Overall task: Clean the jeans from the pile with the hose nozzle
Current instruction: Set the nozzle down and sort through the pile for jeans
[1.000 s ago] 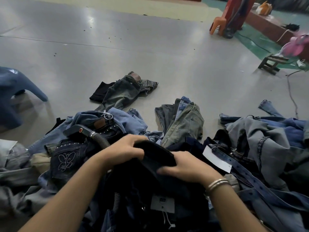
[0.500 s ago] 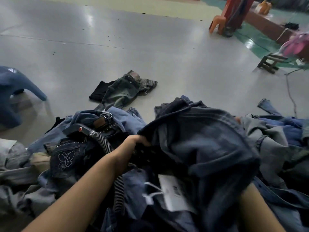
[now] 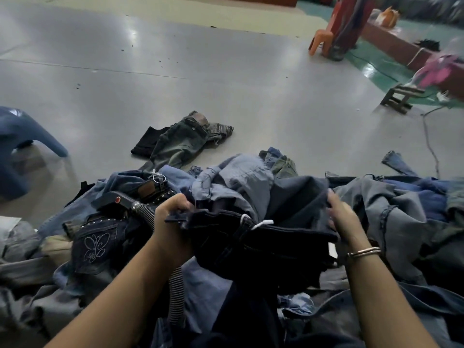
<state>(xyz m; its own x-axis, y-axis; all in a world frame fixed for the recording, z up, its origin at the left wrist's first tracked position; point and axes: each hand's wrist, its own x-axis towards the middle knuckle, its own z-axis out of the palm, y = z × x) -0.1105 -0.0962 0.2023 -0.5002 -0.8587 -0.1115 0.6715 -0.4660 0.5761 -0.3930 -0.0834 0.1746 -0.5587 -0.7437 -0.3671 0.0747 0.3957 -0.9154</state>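
dark jeans (image 3: 253, 237) sit atop the pile (image 3: 401, 222), left hand (image 3: 170, 219) and right hand (image 3: 344, 219) fingers curled gripping their edges.

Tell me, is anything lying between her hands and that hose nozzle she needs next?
Nothing covers the hose nozzle; it lies bare on the pile just beyond the left hand. But both hands are busy: the left and the right hand grip the dark jeans, so one must let go first.
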